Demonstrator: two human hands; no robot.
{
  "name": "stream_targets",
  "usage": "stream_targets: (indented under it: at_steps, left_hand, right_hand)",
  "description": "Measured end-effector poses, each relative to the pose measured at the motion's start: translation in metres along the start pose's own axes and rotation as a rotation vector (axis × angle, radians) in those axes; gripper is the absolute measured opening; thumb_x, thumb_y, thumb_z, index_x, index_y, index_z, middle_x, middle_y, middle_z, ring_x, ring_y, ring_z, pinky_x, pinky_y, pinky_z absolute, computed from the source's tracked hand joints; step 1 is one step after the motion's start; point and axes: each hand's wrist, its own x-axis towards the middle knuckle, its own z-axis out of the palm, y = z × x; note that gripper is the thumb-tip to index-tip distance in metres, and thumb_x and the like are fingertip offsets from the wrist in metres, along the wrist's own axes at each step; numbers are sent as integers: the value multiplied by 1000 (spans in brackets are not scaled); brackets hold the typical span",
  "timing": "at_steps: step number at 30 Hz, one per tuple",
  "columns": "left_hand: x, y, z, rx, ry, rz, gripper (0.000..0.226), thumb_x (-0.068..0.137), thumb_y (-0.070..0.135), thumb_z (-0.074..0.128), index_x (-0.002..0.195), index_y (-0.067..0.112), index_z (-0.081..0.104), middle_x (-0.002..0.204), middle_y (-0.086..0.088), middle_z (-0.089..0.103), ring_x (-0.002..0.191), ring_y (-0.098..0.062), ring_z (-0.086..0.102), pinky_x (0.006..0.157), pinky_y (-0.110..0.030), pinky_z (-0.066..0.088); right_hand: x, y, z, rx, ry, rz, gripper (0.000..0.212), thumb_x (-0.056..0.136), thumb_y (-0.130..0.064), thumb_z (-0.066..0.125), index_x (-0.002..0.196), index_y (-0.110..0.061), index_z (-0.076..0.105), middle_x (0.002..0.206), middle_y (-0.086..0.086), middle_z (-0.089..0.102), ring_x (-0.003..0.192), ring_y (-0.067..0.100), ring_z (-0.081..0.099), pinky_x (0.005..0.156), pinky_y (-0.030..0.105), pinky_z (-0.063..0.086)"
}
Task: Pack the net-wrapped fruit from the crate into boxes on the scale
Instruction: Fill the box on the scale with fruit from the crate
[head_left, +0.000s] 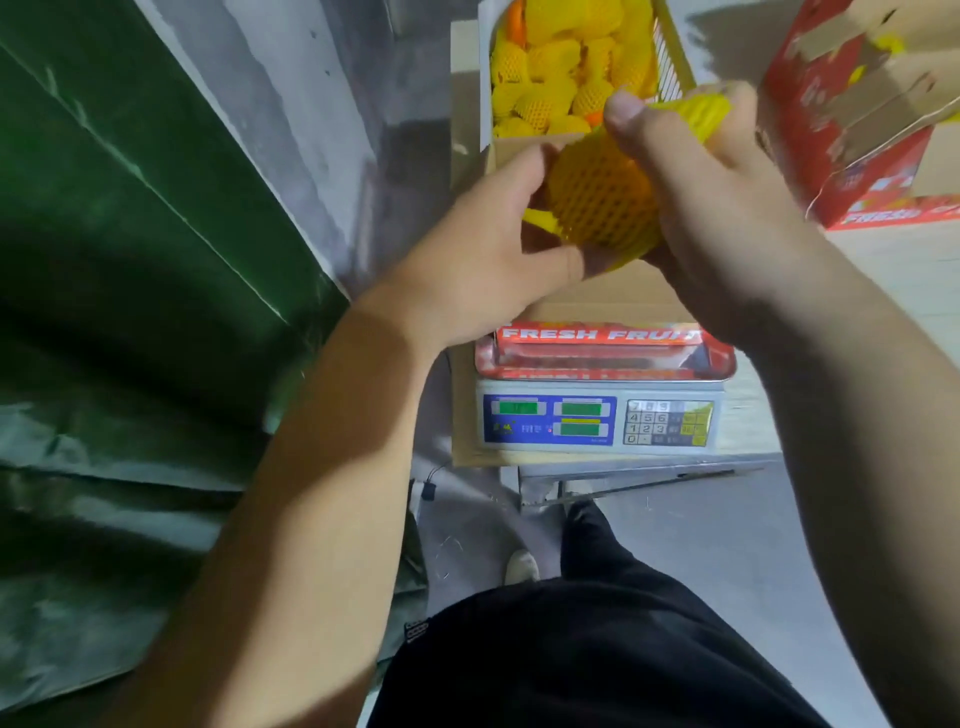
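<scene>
**Head view: both hands bring a netted fruit over the box on the scale**

Head view looks down past two bare forearms to a netted fruit, orange under its yellow foam mesh, held in the air between the hands. The left hand cups it from the near side, thumb up along one flank and fingers curled beneath, so the weight sits in the palm. The right hand wraps over the far side, and its fingertips also pinch a loose end of yellow foam net sticking up past the thumb; I judge he is gathering the sleeve so it stays snug on the fruit, though I cannot tell whether that end belongs to this fruit or to a second one.

Directly below the hands sits an open cardboard box, its red front printed "FRESH FRUIT", resting on the pan of a digital scale with green displays and a keypad. Packing on the scale makes sense: each box can be filled to weight. How much is already inside I cannot see, as the hands cover the opening.

Just beyond the box stands the yellow crate, heaped with more netted fruit, close enough to reach without stepping. To the right, more red fruit cartons are stacked, one with flaps open. Green sheeting hangs along the left.

The fruit looks about to go down into the box.
</scene>
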Motion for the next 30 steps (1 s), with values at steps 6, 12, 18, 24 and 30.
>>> stream_targets:
  at_steps: [6,12,18,24,30]
  left_hand:
    - [-18,1,-2,-55,-3,28,55,97,14,75,147,10,53,132,-4,69,122,-15,67,108,-43,54]
    - [-28,-4,-8,-112,95,106,61,94,9,77,149,5,50,135,-10,66,127,-17,63,108,-41,54]
    - [-33,-15,-12,-261,233,160,50,94,4,75,140,5,58,128,-11,70,121,-19,68,102,-40,57]
    - [-34,-23,-14,-356,190,69,49,100,9,69,146,5,53,132,-4,70,122,-13,67,99,-33,58]
    - [-30,-32,-7,-390,85,-7,56,98,19,74,148,15,49,133,-1,69,125,-17,66,103,-48,57]
  right_hand:
    - [-10,2,6,7,2,-15,39,87,-47,73,112,-34,45,110,-2,69,110,25,71,90,54,60]
    - [-25,-6,18,64,-43,-20,34,96,-34,68,119,-8,67,118,19,73,112,34,71,97,60,56]
    - [-31,-8,20,-48,-183,23,40,102,-41,62,135,-19,62,125,5,73,109,21,72,79,34,60]
    - [-23,1,26,-2,-119,61,49,99,-55,55,135,-23,60,123,-1,73,109,19,72,75,32,56]
    - [-14,13,25,-6,-72,58,44,94,-53,64,125,-22,65,116,2,74,104,22,71,77,39,56]
